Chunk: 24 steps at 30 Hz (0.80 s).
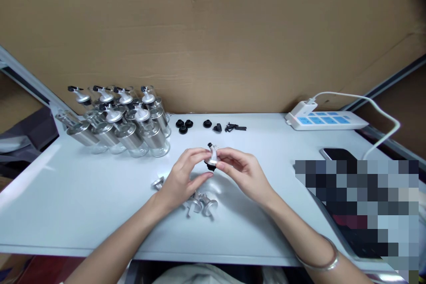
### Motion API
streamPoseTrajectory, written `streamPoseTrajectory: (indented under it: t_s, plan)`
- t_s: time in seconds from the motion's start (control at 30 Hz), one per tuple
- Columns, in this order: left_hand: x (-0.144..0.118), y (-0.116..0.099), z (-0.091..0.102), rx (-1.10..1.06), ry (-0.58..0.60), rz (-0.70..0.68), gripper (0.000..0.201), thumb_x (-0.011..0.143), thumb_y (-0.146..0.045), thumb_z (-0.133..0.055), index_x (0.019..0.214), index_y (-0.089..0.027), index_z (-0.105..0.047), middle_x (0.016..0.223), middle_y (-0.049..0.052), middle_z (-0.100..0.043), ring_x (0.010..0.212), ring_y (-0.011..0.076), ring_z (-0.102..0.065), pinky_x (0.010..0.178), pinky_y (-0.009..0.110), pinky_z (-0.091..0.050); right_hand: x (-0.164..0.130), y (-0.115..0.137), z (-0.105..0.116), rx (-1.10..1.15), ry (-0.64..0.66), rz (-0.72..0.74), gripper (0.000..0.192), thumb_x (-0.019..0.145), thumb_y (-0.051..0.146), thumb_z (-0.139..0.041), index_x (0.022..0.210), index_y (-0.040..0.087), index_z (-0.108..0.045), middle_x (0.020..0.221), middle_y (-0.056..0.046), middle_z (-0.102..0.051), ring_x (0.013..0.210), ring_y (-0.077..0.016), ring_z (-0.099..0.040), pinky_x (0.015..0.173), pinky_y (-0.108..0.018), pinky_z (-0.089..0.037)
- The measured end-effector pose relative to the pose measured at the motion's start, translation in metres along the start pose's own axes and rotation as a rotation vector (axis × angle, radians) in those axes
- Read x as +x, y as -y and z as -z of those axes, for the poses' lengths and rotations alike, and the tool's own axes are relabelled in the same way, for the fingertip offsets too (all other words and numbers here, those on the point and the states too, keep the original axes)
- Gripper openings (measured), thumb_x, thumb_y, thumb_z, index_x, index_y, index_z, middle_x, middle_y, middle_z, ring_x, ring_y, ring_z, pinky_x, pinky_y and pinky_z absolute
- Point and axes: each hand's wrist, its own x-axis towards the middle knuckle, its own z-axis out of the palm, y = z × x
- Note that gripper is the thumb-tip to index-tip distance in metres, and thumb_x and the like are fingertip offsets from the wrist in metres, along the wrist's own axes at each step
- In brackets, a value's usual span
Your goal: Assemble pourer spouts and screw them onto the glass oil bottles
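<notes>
Left hand [182,174] and right hand [245,171] pinching one silver spout [212,158], white power strip [328,120] beyond, any lettering unreadable

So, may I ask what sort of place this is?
Likely a workbench, perhaps in a small workshop: grouped glass-and-metal bottles, small black parts set out in clusters, and loose silver spouts lie on it.

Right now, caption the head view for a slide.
Left hand and right hand hold a silver spout; glass bottles stand at left.

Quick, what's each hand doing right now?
Left hand: holding a silver, metal-looking, flared spout with black base.
Right hand: holding the same spout.
</notes>
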Motion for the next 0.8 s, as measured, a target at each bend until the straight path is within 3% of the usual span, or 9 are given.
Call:
streamPoseTrajectory:
  t_s: [0.4,0.67,0.8]
  plan:
    - [0.000,0.001,0.000,0.071,0.002,-0.089,0.028,0.091,-0.020,-0.055,0.119,-0.020,-0.058,0.109,0.009,-0.065,0.102,0.0173,-0.065,0.086,0.030,-0.057,-0.002,-0.002,0.001,-0.195,0.042,0.100,0.015,0.084,0.030,-0.064,0.095,0.021,-0.069,0.089,-0.004,-0.071,0.080,-0.0158,-0.065,0.078,-0.030,-0.052]
    - [0.003,0.000,0.004,0.097,-0.017,-0.133,0.024,0.090,-0.019,-0.056,0.114,-0.019,-0.060,0.100,0.008,-0.072,0.094,0.0170,-0.068,0.082,0.030,-0.058,0.004,0.002,0.002,-0.281,0.050,0.144,0.016,0.081,0.034,-0.065,0.085,0.020,-0.070,0.082,-0.004,-0.072,0.075,-0.0168,-0.065,0.072,-0.031,-0.053]
    - [0.002,0.001,0.002,0.111,-0.040,-0.089,0.024,0.087,-0.022,-0.061,0.111,-0.018,-0.062,0.097,0.008,-0.072,0.091,0.0175,-0.069,0.080,0.030,-0.058,0.016,0.005,0.012,-0.367,-0.068,0.104,0.024,0.087,0.038,-0.054,0.084,0.018,-0.067,0.079,-0.006,-0.071,0.068,-0.0168,-0.064,0.064,-0.030,-0.052]
